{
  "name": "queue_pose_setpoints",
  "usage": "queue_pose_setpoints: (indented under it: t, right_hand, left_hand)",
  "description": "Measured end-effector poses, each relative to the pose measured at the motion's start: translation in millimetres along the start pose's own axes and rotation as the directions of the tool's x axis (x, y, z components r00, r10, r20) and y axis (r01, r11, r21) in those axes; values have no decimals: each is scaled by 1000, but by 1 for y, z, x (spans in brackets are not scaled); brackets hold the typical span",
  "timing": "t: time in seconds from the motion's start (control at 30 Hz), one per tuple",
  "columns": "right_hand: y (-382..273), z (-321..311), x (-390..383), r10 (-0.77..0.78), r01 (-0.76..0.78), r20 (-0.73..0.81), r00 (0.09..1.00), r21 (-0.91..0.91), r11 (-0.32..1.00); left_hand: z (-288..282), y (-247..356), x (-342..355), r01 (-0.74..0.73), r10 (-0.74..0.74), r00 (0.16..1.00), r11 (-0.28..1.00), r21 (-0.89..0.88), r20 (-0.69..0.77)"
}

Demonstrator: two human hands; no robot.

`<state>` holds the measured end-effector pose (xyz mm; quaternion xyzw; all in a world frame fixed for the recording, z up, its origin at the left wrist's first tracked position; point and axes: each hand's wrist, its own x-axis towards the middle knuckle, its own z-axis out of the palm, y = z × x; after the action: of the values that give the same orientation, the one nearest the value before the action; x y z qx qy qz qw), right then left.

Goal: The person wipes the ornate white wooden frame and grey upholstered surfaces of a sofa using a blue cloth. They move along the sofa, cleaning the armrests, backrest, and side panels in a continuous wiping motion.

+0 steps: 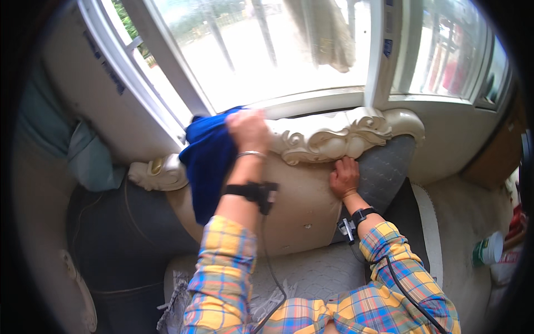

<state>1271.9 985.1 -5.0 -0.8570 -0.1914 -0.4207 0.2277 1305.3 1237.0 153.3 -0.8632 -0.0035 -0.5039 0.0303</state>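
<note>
My left hand (248, 129), slightly blurred, is closed on a blue cloth (208, 161) at the top of a sofa's backrest. The cloth hangs down over the left part of the beige backrest (295, 206). A cream carved trim (328, 133) with scrolls runs along the backrest's top edge, right of that hand. My right hand (345, 177) has its fingers curled against the trim's lower edge, beside a grey quilted panel (386, 167). Both wrists carry black straps with small devices and cables.
Windows (278, 55) with pale frames stand right behind the sofa. The quilted seat (317, 267) is in front of me, with shredded grey material (175, 295) at its left. Pale teal fabric (92, 158) hangs at the left. A white and green tub (488, 249) stands at the right.
</note>
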Motion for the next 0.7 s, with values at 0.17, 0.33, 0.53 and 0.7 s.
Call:
queue_pose_setpoints:
  t: [0.17, 0.33, 0.53, 0.7]
  right_hand:
    - [-4, -5, 1, 8, -8, -5, 1000, 0, 1000]
    - [-2, -7, -1, -6, 5, 17, 1000, 10, 1000]
    - [-1, -7, 1, -13, 13, 1, 1000, 17, 1000]
    - [-3, -8, 3, -40, 43, -74, 996, 31, 999]
  left_hand:
    - [-7, 71, -2, 86, 5, 964, 940, -329, 265]
    - [-61, 47, -20, 7, 131, 982, 689, -724, 134]
    - [-96, -94, -110, 572, -626, 772, 761, -308, -113]
    - [-50, -104, -162, 606, -608, 793, 787, -118, 20]
